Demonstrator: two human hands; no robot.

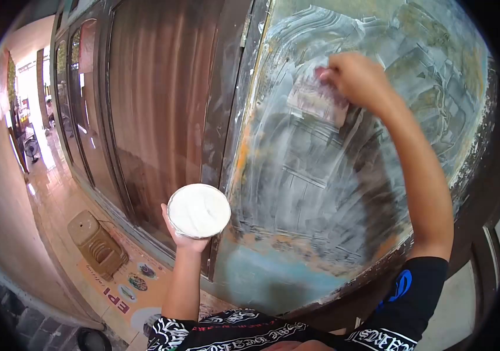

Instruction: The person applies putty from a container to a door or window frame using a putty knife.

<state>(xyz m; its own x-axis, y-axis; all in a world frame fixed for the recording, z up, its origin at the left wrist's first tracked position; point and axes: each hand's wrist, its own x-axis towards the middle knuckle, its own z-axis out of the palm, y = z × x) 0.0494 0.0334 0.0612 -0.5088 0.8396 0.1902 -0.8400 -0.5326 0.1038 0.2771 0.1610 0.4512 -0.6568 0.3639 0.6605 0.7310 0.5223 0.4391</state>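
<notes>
My left hand (184,238) supports a round tub of white putty (199,209) from below, its open top facing up in front of the door frame. Higher and to the right, my right hand (360,82) is closed around the reddish grip of a wide putty knife (318,104). The broad blade lies against the wall (308,202), and my fingers hide part of the handle. Whitish-grey streaks of putty cover most of this wall panel. Bare bluish-green and rust-orange patches show along its lower edge.
Left of the wall stands a dark framed glass panel (156,99) with a brown curtain behind it. A brown plastic stool (95,243) and a printed banner (124,289) lie on the tiled floor. Down the passage are a fan (31,147) and a distant person (50,111).
</notes>
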